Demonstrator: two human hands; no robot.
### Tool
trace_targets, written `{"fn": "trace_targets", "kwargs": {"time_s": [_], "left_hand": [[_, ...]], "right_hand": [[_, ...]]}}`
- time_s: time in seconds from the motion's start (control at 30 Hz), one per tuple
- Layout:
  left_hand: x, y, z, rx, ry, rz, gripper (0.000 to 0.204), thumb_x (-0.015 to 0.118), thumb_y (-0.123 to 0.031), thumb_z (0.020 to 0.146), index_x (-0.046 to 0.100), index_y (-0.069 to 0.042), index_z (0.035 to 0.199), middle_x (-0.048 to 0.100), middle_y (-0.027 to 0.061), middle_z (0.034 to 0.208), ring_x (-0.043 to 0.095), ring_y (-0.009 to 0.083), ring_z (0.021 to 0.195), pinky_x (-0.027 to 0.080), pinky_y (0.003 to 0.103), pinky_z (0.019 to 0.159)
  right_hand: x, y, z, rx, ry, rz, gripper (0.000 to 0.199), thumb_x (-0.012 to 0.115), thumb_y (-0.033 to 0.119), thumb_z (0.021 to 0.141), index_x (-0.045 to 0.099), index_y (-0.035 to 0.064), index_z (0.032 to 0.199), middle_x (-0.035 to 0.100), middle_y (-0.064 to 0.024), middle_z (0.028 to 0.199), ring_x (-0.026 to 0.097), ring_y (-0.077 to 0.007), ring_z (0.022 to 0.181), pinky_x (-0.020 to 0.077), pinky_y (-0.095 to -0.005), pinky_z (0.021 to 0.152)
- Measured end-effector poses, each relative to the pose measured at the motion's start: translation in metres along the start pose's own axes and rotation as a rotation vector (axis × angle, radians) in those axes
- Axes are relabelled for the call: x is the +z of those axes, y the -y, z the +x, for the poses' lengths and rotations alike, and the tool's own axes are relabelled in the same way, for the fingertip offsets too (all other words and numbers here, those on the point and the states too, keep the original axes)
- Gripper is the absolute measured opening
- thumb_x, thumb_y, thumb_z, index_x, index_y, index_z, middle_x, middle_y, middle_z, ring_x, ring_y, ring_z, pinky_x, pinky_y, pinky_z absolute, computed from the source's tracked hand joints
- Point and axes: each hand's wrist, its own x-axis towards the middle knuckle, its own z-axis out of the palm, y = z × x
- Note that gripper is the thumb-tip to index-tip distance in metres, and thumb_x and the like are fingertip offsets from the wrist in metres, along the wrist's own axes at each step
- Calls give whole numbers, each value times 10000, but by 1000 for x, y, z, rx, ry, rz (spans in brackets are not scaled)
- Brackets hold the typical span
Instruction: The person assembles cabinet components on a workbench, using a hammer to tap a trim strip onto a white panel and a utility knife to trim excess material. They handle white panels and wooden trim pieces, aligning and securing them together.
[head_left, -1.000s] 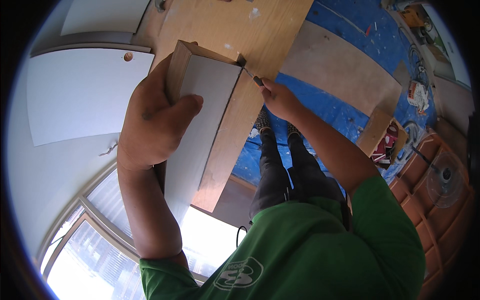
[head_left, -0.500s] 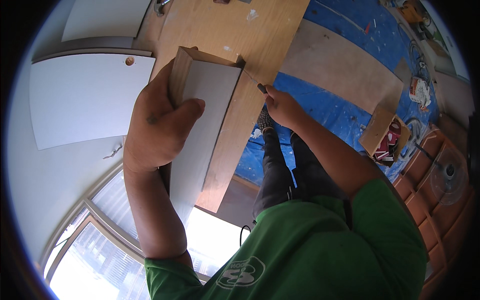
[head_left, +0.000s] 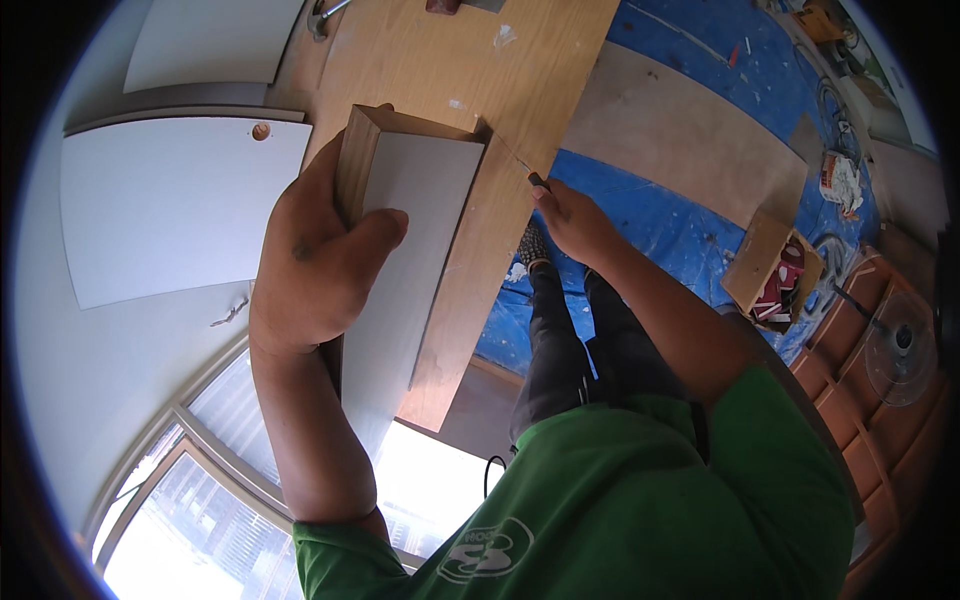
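Note:
My left hand [head_left: 322, 245] is closed round the bare wooden edge of a white-faced wooden box section [head_left: 420, 220], its thumb lying on the white face. The piece stands on a wood-grain workbench [head_left: 540, 70], its long side running toward me. In my right hand [head_left: 578, 222], the fingers wrap the dark handle of a thin-shafted tool, apparently a screwdriver [head_left: 538, 181]. Its slim shaft points up and left to the box section's far right corner, with the tip slightly apart from it. My fingers on the left piece's far side are mostly hidden.
White panels [head_left: 180, 205] lie at the left, one with a round hole. A metal tool [head_left: 318, 22] rests at the bench's far left. Right of the bench are blue floor sheeting [head_left: 640, 200], a brown board [head_left: 690, 130], an open carton [head_left: 765, 275] and a fan [head_left: 900, 345].
My right hand has drawn slightly to the right, taking the tool's tip away from the box section's corner. The left hand keeps its hold; the whole view has shifted slightly.

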Motion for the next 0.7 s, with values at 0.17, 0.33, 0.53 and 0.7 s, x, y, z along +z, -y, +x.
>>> {"fn": "trace_targets", "kwargs": {"time_s": [0.17,0.33,0.53,0.7], "left_hand": [[3,0,-1,-11,-29,-27,578,641,-123,772,610,83,1311,720,212,966,687,283,851,550,401,868],[6,0,-1,66,-55,-111,658,628,-100,770,572,74,1403,724,203,997,689,266,872,547,388,900],[4,-1,-3,4,-13,-106,671,611,-60,777,559,65,1434,725,200,1025,699,250,904,544,371,916],[5,0,-2,20,-8,-155,671,625,-54,778,558,68,1435,728,193,1015,702,253,898,550,373,898]], "right_hand": [[10,1,35,69,48,-22,463,459,434,1125,601,17,983,640,-206,761,656,-408,748,496,-485,696],[18,-5,50,-14,41,-63,465,473,434,1121,618,14,983,657,-216,780,655,-412,743,495,-496,693],[16,-8,51,-31,69,-71,446,479,427,1119,648,18,1062,679,-224,825,674,-421,785,517,-491,728],[13,-5,56,-51,98,-111,443,462,421,1122,649,22,1080,686,-240,861,677,-446,834,523,-506,764]]}}
